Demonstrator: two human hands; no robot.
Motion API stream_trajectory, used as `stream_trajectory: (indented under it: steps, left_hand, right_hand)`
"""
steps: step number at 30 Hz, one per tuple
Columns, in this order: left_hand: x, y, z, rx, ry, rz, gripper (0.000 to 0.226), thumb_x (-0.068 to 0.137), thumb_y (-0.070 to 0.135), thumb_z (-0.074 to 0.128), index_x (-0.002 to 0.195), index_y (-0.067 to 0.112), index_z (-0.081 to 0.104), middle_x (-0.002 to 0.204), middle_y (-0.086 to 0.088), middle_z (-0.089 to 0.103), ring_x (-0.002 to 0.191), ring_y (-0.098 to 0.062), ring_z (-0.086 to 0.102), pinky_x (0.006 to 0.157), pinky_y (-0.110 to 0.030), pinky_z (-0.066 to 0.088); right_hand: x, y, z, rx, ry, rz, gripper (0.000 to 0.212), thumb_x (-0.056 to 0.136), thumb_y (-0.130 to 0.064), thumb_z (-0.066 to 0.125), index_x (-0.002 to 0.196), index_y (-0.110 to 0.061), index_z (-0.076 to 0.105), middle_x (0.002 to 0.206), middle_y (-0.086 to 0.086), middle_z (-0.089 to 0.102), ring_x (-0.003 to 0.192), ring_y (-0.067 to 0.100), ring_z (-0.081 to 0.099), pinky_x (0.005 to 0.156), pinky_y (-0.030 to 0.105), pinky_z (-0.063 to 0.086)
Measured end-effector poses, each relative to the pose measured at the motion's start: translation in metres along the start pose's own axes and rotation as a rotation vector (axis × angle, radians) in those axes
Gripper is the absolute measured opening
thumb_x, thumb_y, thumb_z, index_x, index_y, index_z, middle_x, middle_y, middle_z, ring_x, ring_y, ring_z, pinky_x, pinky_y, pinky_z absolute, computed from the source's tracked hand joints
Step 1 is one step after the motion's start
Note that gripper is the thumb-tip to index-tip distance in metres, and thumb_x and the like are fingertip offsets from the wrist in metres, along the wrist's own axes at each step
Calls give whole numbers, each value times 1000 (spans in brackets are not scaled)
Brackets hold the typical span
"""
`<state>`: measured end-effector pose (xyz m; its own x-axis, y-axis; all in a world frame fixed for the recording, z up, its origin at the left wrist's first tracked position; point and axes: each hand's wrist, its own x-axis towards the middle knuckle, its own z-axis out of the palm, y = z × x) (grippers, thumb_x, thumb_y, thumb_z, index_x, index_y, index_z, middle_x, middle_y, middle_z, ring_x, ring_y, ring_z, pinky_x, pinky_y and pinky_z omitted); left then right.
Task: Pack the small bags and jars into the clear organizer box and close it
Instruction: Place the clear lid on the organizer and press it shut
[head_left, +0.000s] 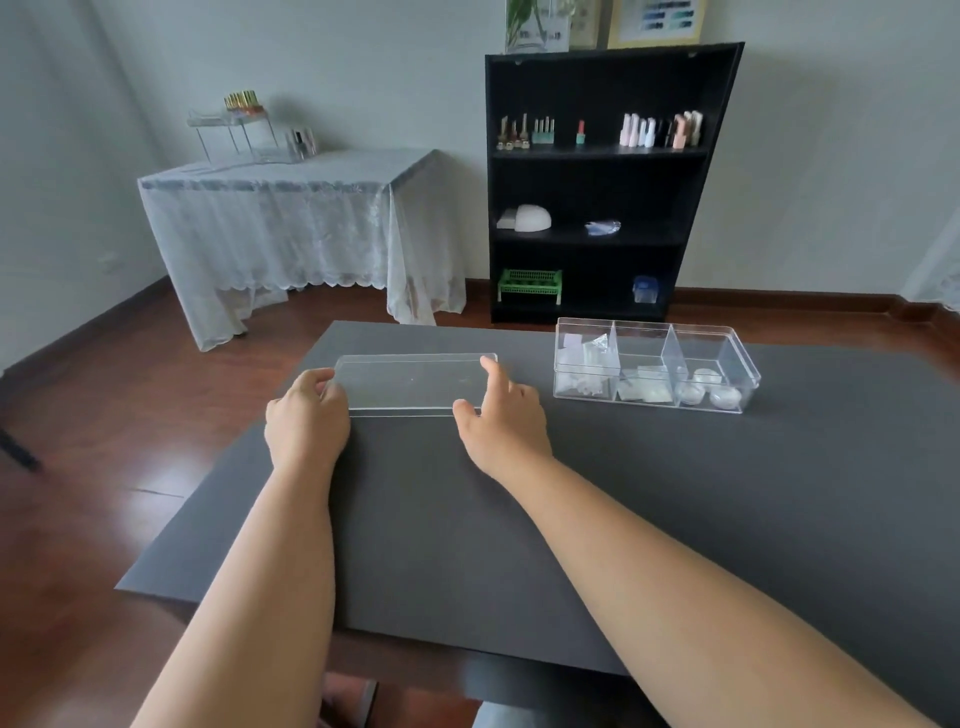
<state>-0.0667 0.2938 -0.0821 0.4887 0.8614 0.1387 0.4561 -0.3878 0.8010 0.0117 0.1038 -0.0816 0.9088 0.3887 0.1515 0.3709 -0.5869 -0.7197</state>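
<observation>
A clear flat lid (410, 384) lies on the dark grey table mat (467, 519), left of centre. My left hand (306, 415) grips its left end, fingers curled over the edge. My right hand (501, 410) holds its right end, thumb on the near edge and index finger at the far corner. The clear organizer box (654, 364) stands open to the right, apart from the lid. Its left compartment holds small bags (589, 358), the middle one more bags (644, 387), the right one small round jars (709, 392).
A black bookshelf (602, 182) with bottles and small items stands behind the table. A lace-covered side table (291, 223) with an acrylic rack sits at the back left. Wooden floor surrounds the table on the left.
</observation>
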Motion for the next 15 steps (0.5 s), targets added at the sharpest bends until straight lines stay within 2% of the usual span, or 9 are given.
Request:
stream_trajectory:
  steps: [3,4,6,8,10,12,14,15]
  left_hand:
    - [-9,2,1,-90,28,1,37,82,29,41,113,30,61,109,8,69,106,-22,54,85,-39,45]
    - [-13,3,1,-152,42,-1,34,82,29,43,110,31,61,104,11,70,100,-19,56,78,-34,43]
    - [-20,7,0,-280,75,6,29,82,30,46,105,35,62,89,18,67,91,-15,58,69,-25,39]
    - [-28,15,1,-374,111,40,30,83,30,49,109,34,63,91,17,67,91,-14,58,74,-24,38]
    - [-36,26,5,-465,134,74,34,84,31,50,117,35,59,111,11,67,97,-11,57,82,-25,38]
    - [-46,38,11,-558,132,109,36,84,33,51,119,38,56,122,10,64,102,-9,58,85,-25,38]
    - [-56,52,20,-608,100,145,35,84,33,51,119,40,55,123,9,63,106,-10,58,86,-25,40]
    - [-60,59,26,-620,74,161,35,85,33,52,119,40,54,124,9,62,108,-10,57,89,-26,40]
  right_hand:
    - [-2,3,-6,149,28,-10,58,91,-28,48,145,-23,29,123,7,60,120,27,44,97,46,43]
    - [-4,4,-8,228,34,-23,58,91,-25,50,145,-23,30,130,7,57,123,27,45,99,46,42]
    - [-11,7,-12,338,55,-68,58,91,-19,53,145,-23,33,150,3,38,133,23,38,107,45,36]
    - [-22,9,-15,366,96,-146,61,89,-17,58,145,-24,34,158,0,24,135,21,35,109,43,35]
    - [-30,12,-22,360,156,-253,67,86,-14,63,145,-23,34,159,-2,19,132,19,39,106,34,37]
    - [-33,18,-35,332,233,-315,70,84,-8,65,145,-21,34,159,-3,18,127,15,42,103,26,37]
    - [-33,28,-52,298,326,-325,67,84,-3,64,144,-17,37,159,-2,22,128,8,40,105,27,35]
    - [-33,34,-60,291,367,-311,65,85,-1,63,143,-16,39,157,-2,27,129,6,38,108,32,34]
